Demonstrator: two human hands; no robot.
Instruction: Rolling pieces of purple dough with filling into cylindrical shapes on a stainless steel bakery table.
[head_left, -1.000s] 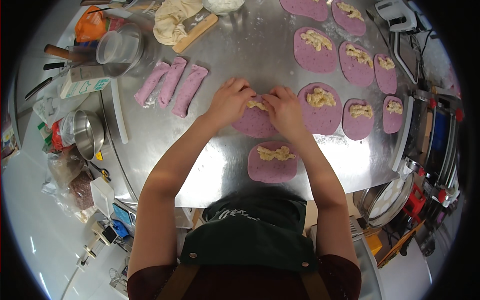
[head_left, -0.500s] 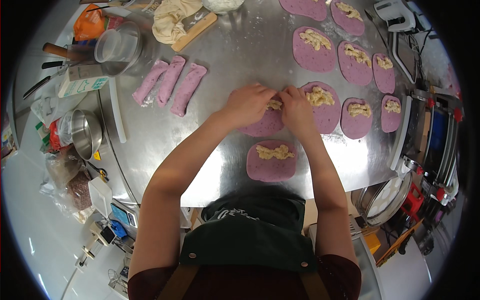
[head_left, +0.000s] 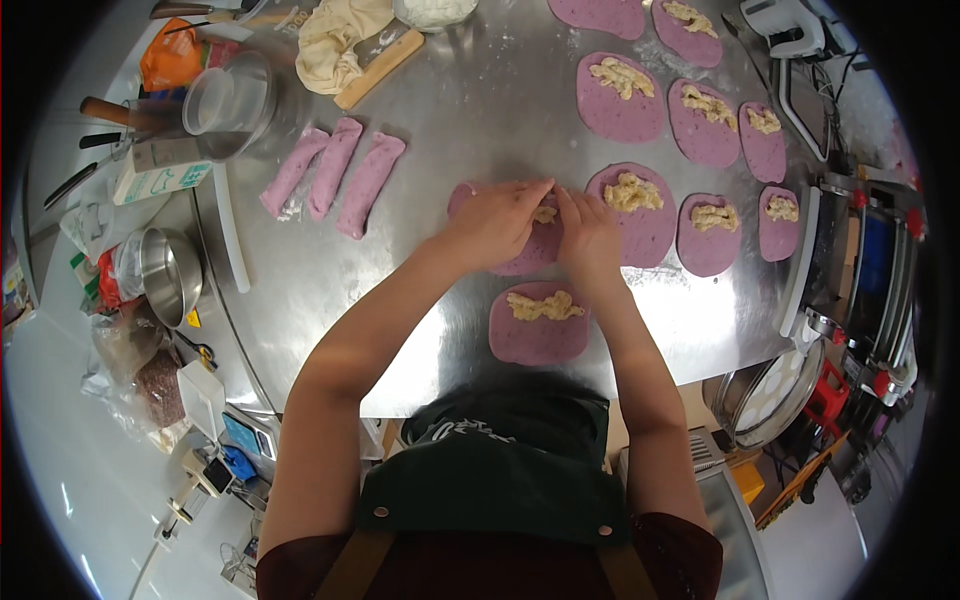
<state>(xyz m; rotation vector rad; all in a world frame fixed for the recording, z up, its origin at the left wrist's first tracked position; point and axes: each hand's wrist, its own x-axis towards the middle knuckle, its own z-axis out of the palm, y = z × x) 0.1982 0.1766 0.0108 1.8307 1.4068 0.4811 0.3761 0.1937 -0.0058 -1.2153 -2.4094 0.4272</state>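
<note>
A flat piece of speckled purple dough (head_left: 527, 258) lies under both hands at the middle of the steel table. A bit of pale lumpy filling (head_left: 544, 214) shows between them. My left hand (head_left: 498, 222) and my right hand (head_left: 588, 238) meet at the dough's far edge, fingers together and pressing on it; the fingertips partly hide the dough. Closer to me lies another purple dough piece (head_left: 540, 335), topped with a strip of filling. To the right, a larger dough piece with filling (head_left: 650, 225) sits beside my right hand. Three rolled dough logs (head_left: 370, 186) rest to the left.
Several more filled dough pieces (head_left: 618, 112) spread over the right and far right. At the back left are a beige cloth (head_left: 325, 60), a wooden rolling pin (head_left: 380, 70) and a bowl of white powder (head_left: 436, 10). Clear plastic tubs (head_left: 210, 103) and a steel bowl (head_left: 172, 272) stand left.
My left hand's fingers have straightened and lie flatter across the dough. Some dough now shows past that hand's far left side. The whole view has shifted slightly.
</note>
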